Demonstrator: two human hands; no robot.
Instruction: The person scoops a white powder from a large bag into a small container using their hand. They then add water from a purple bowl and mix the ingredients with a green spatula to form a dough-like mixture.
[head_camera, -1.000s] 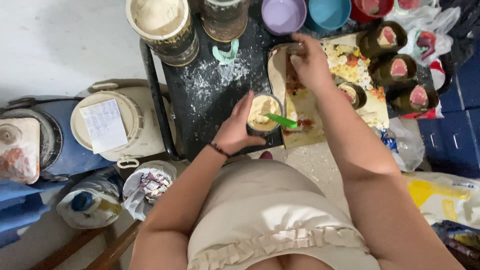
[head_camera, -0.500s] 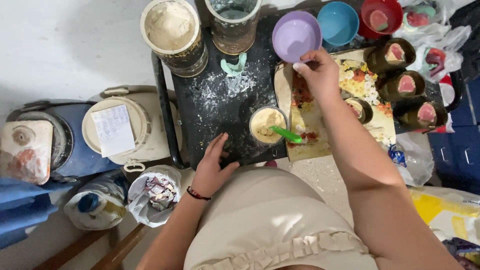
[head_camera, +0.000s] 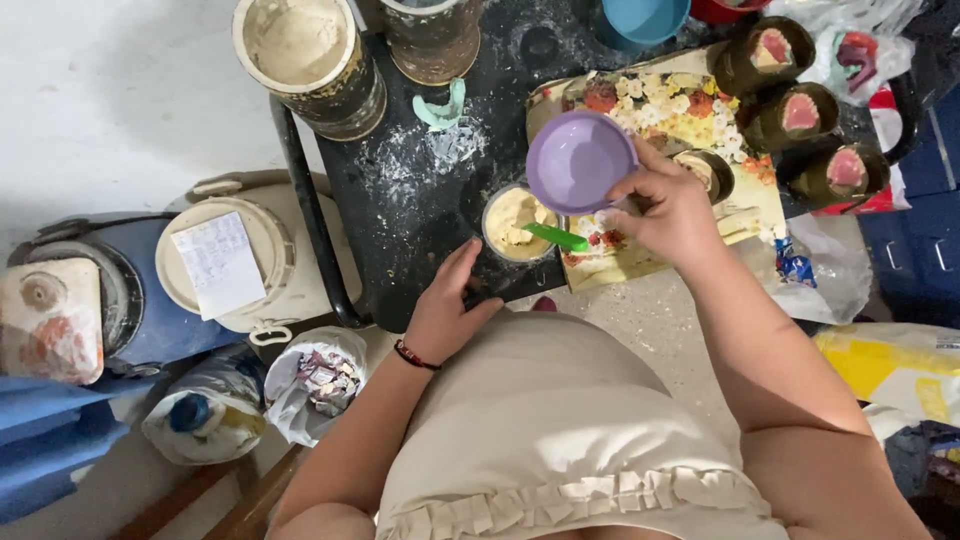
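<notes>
The left hand (head_camera: 447, 310) rests flat and open-fingered on the near edge of the dark tabletop (head_camera: 400, 215), just beside the small cup of yellowish paste (head_camera: 514, 222) with its green spatula (head_camera: 556, 237), while the right hand (head_camera: 668, 208), wrist bent, pinches the purple bowl (head_camera: 579, 161) by its rim, tilted above that cup.

Bright, even light with soft shadows throughout; the picture is sharp at centre, with slight wide-angle bending at the edges.
</notes>
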